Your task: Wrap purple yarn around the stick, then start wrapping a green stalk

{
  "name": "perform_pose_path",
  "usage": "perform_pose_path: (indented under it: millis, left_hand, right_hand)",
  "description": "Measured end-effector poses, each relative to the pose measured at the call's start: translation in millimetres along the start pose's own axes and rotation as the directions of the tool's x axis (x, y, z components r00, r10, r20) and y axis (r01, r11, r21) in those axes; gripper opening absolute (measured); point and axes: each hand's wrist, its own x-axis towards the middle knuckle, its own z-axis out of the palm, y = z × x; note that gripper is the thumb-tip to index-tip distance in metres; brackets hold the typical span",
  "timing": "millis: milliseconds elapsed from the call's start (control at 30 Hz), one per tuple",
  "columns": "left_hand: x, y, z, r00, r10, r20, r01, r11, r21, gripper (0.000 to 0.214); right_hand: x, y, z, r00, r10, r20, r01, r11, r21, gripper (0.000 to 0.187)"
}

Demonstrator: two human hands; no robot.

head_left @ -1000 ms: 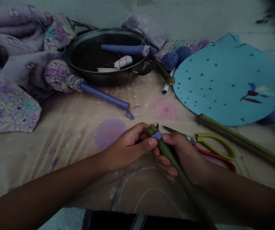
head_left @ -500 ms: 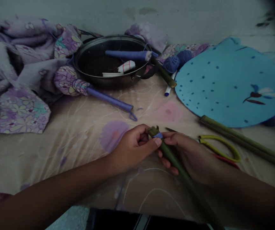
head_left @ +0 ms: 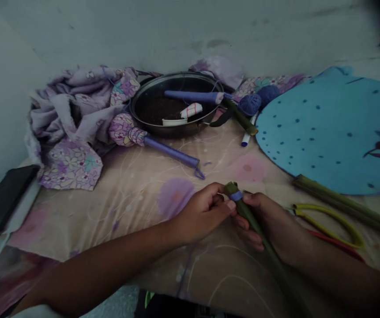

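A long green plant stalk (head_left: 259,232) slants from the middle of the view to the bottom edge. Near its cut top, a band of blue yarn (head_left: 235,195) circles it. My right hand (head_left: 272,227) is wrapped around the stalk just below the band, its thumb beside the yarn. With thumb and fingers pressed together, my left hand (head_left: 206,212) pinches at the stalk's left side by the band; whether it grips the stalk or a yarn end is hidden. Scissors with a yellow and a red handle (head_left: 329,225) lie right of my right hand, their blades mostly covered.
Behind my hands lies a floral-headed piece with a blue-wrapped handle (head_left: 173,150). Beyond are a black pan (head_left: 150,126) holding a blue-wrapped stick, balls of blue yarn (head_left: 250,104), a marker (head_left: 246,138), a dotted blue sheet (head_left: 325,145), more stalks (head_left: 342,201) and bunched floral cloth (head_left: 73,163).
The view has swung left and up, bringing a dark flat object in at the left. My left thumb has slid off the yarn band, which shows more fully.
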Motion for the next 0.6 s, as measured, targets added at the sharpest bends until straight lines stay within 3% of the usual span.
perform_pose_path:
  millis: [133,267,433,600]
  left_hand:
    - [2.4,1.7,-2.7,0.998,-0.039,-0.052,0.039,0.999,-0.001,0.032]
    - [4.6,4.8,-5.1,0.993,-0.086,-0.079,0.086,0.996,-0.011,0.037]
    - [4.0,5.2,-5.0,0.997,-0.075,0.024,0.077,0.988,-0.136,0.030]
    - [4.0,5.3,-5.1,0.996,-0.063,0.055,0.067,0.995,-0.070,0.026]
  right_hand:
    - [-2.8,-4.1,-0.6,1.000,0.024,-0.002,-0.024,0.999,-0.028,0.022]
    - [-2.1,-3.0,-1.9,0.999,-0.026,0.047,0.028,0.998,-0.055,0.018]
    - [1.0,2.2,0.2,0.998,0.059,0.022,-0.059,0.998,-0.034,0.027]
    - [5.0,0.7,-2.1,0.985,0.124,0.120,-0.128,0.991,0.028,0.031]
